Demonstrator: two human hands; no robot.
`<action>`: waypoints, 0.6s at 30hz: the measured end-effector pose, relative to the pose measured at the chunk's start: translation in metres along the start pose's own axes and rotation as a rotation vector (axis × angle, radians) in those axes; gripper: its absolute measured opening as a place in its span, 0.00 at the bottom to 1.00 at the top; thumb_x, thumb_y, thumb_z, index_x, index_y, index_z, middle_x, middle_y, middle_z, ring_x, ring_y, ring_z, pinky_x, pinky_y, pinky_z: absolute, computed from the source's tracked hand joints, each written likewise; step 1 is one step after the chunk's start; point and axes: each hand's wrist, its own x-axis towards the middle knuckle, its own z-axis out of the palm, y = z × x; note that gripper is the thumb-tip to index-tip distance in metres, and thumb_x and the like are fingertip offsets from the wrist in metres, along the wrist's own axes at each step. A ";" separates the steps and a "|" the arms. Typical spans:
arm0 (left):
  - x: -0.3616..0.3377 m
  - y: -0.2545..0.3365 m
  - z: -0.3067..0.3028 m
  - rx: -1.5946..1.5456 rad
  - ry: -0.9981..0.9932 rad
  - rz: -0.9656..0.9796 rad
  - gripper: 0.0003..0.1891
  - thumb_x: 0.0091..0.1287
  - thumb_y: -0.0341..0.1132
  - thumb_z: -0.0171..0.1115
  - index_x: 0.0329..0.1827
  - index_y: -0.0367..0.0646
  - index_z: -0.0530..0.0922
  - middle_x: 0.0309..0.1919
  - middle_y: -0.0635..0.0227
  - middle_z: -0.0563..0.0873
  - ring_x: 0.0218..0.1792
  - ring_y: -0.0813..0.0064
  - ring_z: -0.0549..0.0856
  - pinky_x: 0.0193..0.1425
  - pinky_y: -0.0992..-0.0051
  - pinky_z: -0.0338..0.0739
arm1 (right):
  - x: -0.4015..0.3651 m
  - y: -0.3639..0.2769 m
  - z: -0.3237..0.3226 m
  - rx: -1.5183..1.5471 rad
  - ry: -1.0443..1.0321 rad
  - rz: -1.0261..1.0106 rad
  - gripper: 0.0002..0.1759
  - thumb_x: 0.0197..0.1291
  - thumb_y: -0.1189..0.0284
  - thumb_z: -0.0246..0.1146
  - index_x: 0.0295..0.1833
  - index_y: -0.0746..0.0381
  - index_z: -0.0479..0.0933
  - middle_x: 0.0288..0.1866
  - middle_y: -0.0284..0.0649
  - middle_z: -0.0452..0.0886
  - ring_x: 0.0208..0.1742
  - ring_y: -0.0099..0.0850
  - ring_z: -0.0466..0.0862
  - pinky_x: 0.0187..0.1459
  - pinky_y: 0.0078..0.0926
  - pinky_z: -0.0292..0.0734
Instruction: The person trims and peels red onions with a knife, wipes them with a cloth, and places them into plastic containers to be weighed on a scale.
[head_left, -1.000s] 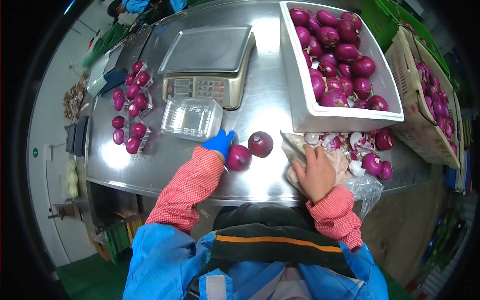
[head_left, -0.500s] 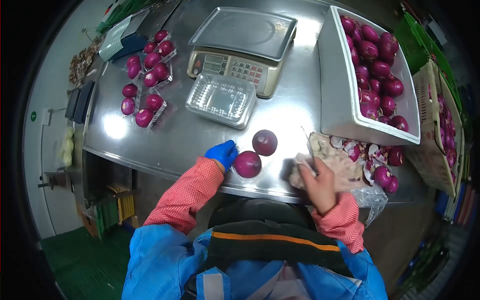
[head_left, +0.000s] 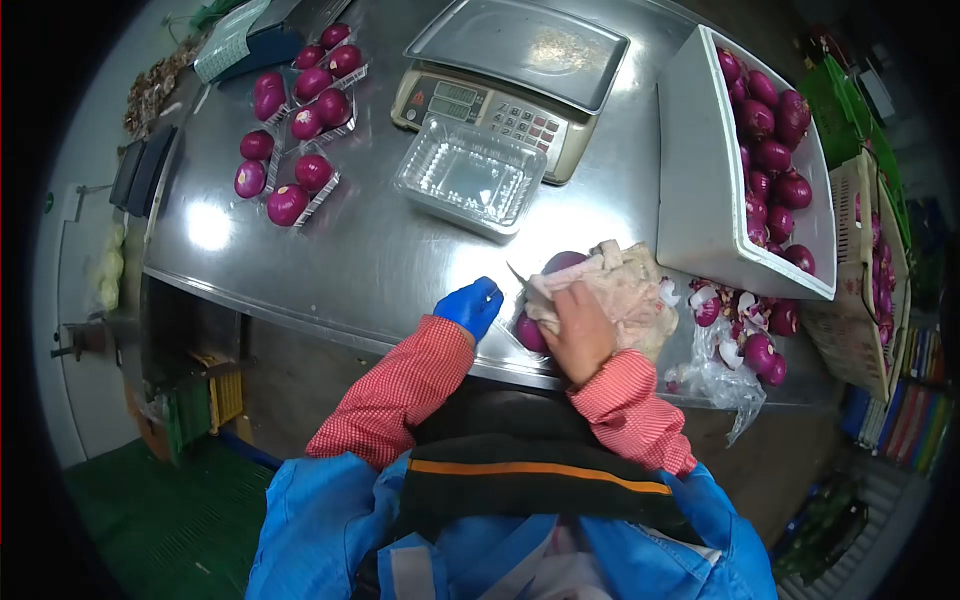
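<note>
My right hand (head_left: pixel 578 335) is bare and closed on a pale, stained cloth (head_left: pixel 632 300), which lies bunched over the table. The cloth and hand partly cover two peeled red onions: the far onion (head_left: pixel 566 261) shows only its top, the near onion (head_left: pixel 530 334) its left side. A thin dark pointed piece (head_left: pixel 516 272) sticks out at the cloth's left edge. Left of the onions, my left hand (head_left: pixel 472 308) in a blue glove has its fingers curled closed; I cannot tell what is in them. Beyond it stands a clear plastic tray (head_left: pixel 415 180).
A weighing scale (head_left: pixel 560 150) stands behind the tray. Packed onions (head_left: pixel 305 123) lie at the left. A white foam box (head_left: pixel 700 180) of red onions stands at the right, with onion skins (head_left: pixel 748 312), a plastic bag (head_left: pixel 720 372) and a beige crate (head_left: pixel 848 210) near it.
My right hand has swept left with the cloth, from beside the skins to over the two onions. My left hand stays closed near the onions. The camera view has shifted slightly.
</note>
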 end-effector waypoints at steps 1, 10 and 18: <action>-0.001 -0.001 -0.001 -0.008 -0.010 0.012 0.14 0.71 0.45 0.61 0.51 0.45 0.80 0.40 0.58 0.89 0.42 0.58 0.88 0.49 0.63 0.82 | -0.003 0.006 -0.002 0.028 0.004 0.009 0.21 0.51 0.63 0.72 0.47 0.61 0.77 0.43 0.44 0.73 0.44 0.44 0.79 0.40 0.42 0.77; 0.018 -0.059 -0.068 0.115 0.150 0.127 0.12 0.68 0.44 0.63 0.46 0.47 0.82 0.40 0.57 0.87 0.41 0.57 0.87 0.49 0.64 0.81 | -0.063 0.064 -0.049 0.583 0.294 0.490 0.15 0.64 0.69 0.66 0.50 0.69 0.80 0.45 0.44 0.85 0.47 0.31 0.82 0.51 0.29 0.75; 0.032 -0.170 -0.193 0.326 0.679 0.131 0.22 0.61 0.40 0.70 0.59 0.48 0.79 0.49 0.54 0.85 0.48 0.55 0.85 0.54 0.61 0.79 | -0.057 0.066 -0.041 0.576 0.323 0.469 0.15 0.64 0.71 0.65 0.51 0.70 0.80 0.47 0.46 0.85 0.50 0.38 0.82 0.56 0.31 0.74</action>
